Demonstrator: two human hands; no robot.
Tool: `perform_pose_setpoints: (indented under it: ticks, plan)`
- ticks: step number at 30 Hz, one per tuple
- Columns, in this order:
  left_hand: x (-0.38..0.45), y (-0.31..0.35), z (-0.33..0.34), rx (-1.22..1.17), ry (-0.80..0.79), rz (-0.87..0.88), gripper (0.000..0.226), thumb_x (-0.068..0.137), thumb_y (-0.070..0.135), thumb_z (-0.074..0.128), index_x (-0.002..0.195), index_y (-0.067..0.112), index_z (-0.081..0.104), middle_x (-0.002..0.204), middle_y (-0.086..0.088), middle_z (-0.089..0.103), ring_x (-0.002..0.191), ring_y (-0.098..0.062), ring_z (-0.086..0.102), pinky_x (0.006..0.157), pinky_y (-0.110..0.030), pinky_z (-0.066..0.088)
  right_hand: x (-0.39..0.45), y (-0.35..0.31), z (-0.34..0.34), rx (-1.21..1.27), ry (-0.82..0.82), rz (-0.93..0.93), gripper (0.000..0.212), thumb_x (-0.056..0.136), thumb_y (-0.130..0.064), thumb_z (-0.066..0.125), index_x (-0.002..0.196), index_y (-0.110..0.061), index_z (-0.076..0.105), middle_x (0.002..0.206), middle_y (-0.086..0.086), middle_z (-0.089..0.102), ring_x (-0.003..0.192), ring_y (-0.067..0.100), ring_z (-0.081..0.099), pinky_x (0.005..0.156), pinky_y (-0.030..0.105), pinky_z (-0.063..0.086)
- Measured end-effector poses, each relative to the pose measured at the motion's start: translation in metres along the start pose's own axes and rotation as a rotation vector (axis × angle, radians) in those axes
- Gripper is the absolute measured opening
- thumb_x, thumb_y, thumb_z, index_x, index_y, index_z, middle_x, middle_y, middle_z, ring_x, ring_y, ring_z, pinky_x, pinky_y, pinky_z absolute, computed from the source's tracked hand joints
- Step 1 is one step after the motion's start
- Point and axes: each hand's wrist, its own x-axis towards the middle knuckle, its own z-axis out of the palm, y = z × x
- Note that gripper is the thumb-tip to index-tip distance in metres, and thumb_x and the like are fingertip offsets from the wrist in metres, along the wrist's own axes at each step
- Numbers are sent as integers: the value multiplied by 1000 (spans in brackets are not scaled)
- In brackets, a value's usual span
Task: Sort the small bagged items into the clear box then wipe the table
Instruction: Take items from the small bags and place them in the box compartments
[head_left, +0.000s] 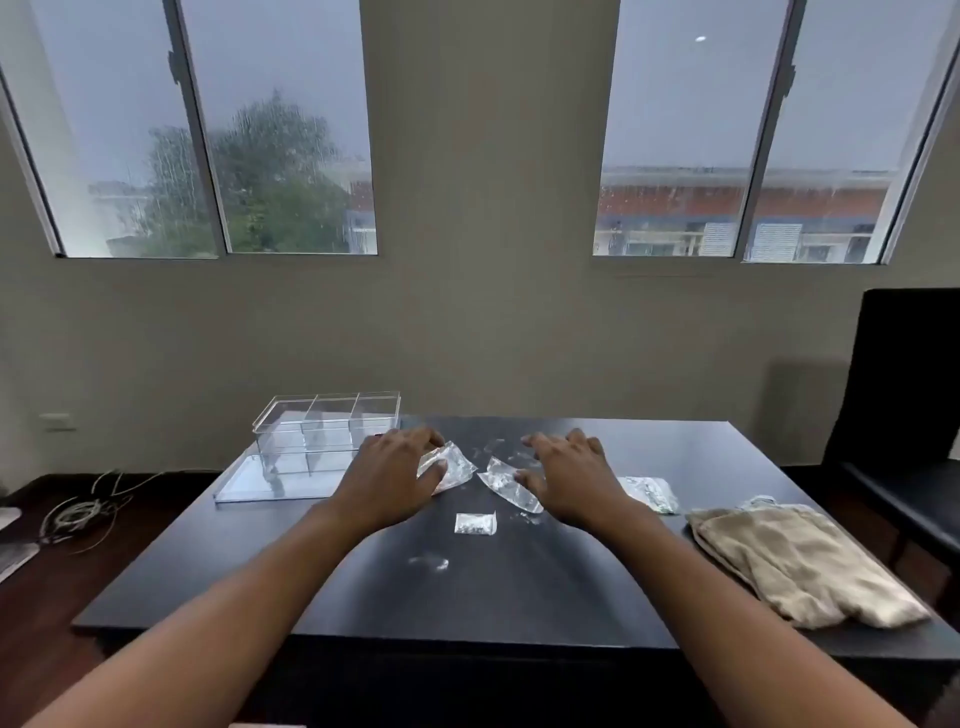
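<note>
A clear divided box (327, 434) stands at the far left of the dark table (467, 587), with its flat clear lid (280, 483) lying just in front of it. Several small clear bags lie mid-table. My left hand (389, 480) rests on one bag (452, 465), thumb and fingers around its edge. My right hand (566, 480) presses on another bag (506, 483), thumb touching it. A small bag (475, 522) lies between my wrists. Another bag (649, 493) lies to the right of my right hand.
A folded beige cloth (800, 561) lies at the table's right side. A black chair (904, 431) stands to the right. Cables (83, 512) trail on the floor at the left. A wall with windows is behind the table.
</note>
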Motion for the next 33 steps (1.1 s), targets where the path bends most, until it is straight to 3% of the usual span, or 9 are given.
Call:
perform_pose_setpoints:
  ticks: [6, 10, 13, 17, 22, 25, 27, 30, 33]
  plan:
    - [22, -1, 21, 39, -191, -152, 54, 96, 50, 60, 143, 29, 46, 145, -2, 59, 137, -26, 53, 112, -44, 31, 24, -16, 14, -105, -111, 46, 59, 94, -43, 58, 148, -24, 41, 139, 7, 62, 129, 33, 45, 103, 45, 29]
    - [26, -13, 37, -12, -205, -252, 65, 88, 59, 66, 144, 34, 43, 150, 0, 53, 140, -25, 48, 102, -43, 28, 35, -19, 12, -92, -187, 109, 70, 93, -42, 62, 154, -28, 31, 142, 8, 58, 134, 33, 43, 105, 47, 27]
    - [29, -18, 40, -117, -128, -307, 69, 81, 57, 76, 140, 36, 47, 144, 7, 60, 136, -21, 52, 94, -39, 27, 40, -19, 11, -105, -219, 153, 68, 94, -46, 63, 153, -27, 32, 144, 11, 54, 136, 33, 43, 107, 48, 27]
    - [33, -21, 36, -241, -47, -338, 64, 78, 46, 83, 133, 34, 52, 118, 10, 68, 122, -20, 63, 103, -39, 39, 53, -16, 8, 3, -323, 212, 56, 92, -45, 69, 137, -27, 43, 135, 4, 63, 134, 29, 48, 107, 48, 27]
    - [33, -26, 34, -298, 106, -303, 12, 92, 44, 71, 92, 33, 66, 82, 15, 70, 95, -18, 73, 93, -38, 52, 63, -19, -8, 25, -402, 202, 39, 91, -38, 73, 124, -19, 67, 124, -2, 70, 125, 24, 59, 102, 42, 34]
    - [42, -32, 28, -457, 223, -284, 26, 100, 41, 61, 86, 21, 70, 78, 6, 76, 78, -19, 72, 79, -43, 59, 68, -21, -13, 22, -414, 147, 13, 91, -29, 70, 100, -28, 79, 95, -15, 70, 116, 19, 63, 107, 44, 39]
    - [52, -40, 17, -531, 310, -274, 28, 104, 35, 58, 93, 17, 75, 84, -3, 76, 76, -24, 71, 73, -43, 58, 69, -24, -15, 44, -413, 130, 12, 92, -31, 69, 100, -28, 77, 99, -14, 71, 115, 19, 63, 108, 47, 39]
    - [69, -66, 4, -499, 443, -266, 32, 106, 34, 53, 100, 17, 79, 93, -8, 71, 81, -27, 67, 77, -39, 53, 60, -33, -20, 45, -420, 126, 46, 90, -58, 67, 122, -25, 58, 121, -9, 65, 118, 20, 58, 104, 44, 37]
    - [80, -100, 1, -416, 493, -328, 35, 104, 37, 51, 98, 14, 77, 88, -10, 72, 84, -33, 69, 75, -41, 55, 49, -42, -23, -3, -526, 92, 75, 73, -74, 74, 127, -27, 51, 120, -10, 62, 118, 19, 57, 102, 42, 39]
